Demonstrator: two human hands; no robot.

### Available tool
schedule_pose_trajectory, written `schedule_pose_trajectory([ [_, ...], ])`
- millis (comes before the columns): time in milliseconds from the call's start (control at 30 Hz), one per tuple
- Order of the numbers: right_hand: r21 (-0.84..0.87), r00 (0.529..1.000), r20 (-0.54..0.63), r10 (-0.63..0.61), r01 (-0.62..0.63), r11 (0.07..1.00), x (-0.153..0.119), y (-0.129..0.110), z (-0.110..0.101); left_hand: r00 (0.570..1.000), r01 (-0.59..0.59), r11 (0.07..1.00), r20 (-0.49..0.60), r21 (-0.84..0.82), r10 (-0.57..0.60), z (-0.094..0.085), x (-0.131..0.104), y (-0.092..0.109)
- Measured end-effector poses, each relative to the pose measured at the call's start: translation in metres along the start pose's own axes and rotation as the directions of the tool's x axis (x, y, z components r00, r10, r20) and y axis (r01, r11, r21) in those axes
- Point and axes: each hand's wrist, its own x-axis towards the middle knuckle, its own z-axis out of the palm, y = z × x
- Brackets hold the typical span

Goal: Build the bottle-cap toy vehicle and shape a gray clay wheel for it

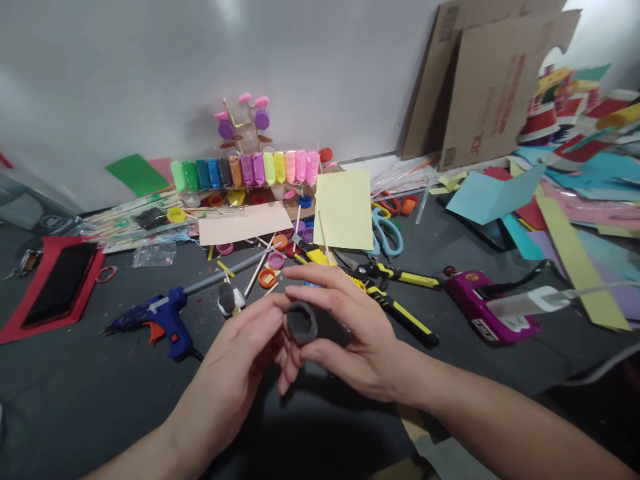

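Observation:
A small dark grey piece of modelling clay (303, 325), round with a hollow in its top, sits between my two hands above the near part of the table. My left hand (245, 363) cups it from the left and below, its fingertips partly hidden behind the clay. On the other side, my right hand (353, 327) curves round it, with the thumb against its near edge and the fingers arched over the far side. A black-and-white clay lump (230, 300) lies just beyond my left hand. Yellow-and-black pliers (400, 317) rest beyond my right hand.
A blue glue gun (170, 320) lies at left, near a phone (60, 283) on red paper. Several coloured clay packs (245, 169) line the back. Light blue scissors (387, 233), a purple power strip (483, 307), paper sheets (345, 210) and cardboard (490, 93) stand or lie around.

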Motion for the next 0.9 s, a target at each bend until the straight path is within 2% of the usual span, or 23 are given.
schedule_pose_trajectory([
  [167,0.109,0.999,0.000,0.039,-0.039,0.993,-0.001,-0.003,-0.001,1.000,0.010,0.989,-0.005,-0.148,-0.011,0.003,0.000,0.002],
  [467,0.194,0.999,0.019,0.028,-0.031,0.980,-0.001,-0.005,-0.004,1.000,0.012,0.979,0.023,-0.206,-0.007,0.005,-0.001,0.001],
  [567,0.258,0.997,0.005,0.071,-0.070,0.964,-0.001,-0.007,-0.005,1.000,-0.003,0.985,0.013,-0.174,0.006,0.004,-0.001,0.000],
  [733,0.380,0.973,-0.016,0.229,-0.205,0.902,0.000,-0.011,-0.005,0.999,-0.043,0.994,-0.020,-0.097,0.041,0.003,0.001,-0.001],
  [900,0.340,0.961,-0.028,0.275,-0.249,0.907,0.002,-0.012,-0.005,0.995,-0.087,0.996,-0.057,0.013,0.087,0.003,0.005,-0.006],
])
